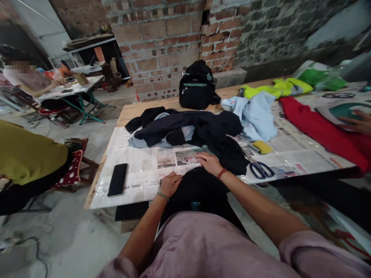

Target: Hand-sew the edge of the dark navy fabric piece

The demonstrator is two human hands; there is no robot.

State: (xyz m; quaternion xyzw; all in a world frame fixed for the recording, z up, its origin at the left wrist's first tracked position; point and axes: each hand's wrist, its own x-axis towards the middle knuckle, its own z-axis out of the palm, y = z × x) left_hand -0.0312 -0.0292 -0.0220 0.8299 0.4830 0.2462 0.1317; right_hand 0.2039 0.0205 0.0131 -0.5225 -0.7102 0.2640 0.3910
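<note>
Black cloth (199, 184) drapes over the near table edge toward my lap. My left hand (171, 184), with a green bracelet, has its fingers bent and closed on the left edge of this cloth. My right hand (210, 164), with a red bracelet, lies on the cloth's upper edge, its fingers stretched out over the newspaper. Beyond the hands is a heap of dark clothing (185, 122) with light grey parts. Scissors (261, 170) with dark handles lie to the right, near a yellow sponge-like piece (262, 147).
Newspaper (145, 164) covers the table, with a phone (118, 179) at left. A black backpack (196, 85) stands at the back. Light blue cloth (257, 116), a neon-yellow garment (278, 88) and a red garment (315, 127) lie rightward, near another person's hand (359, 121). People sit left.
</note>
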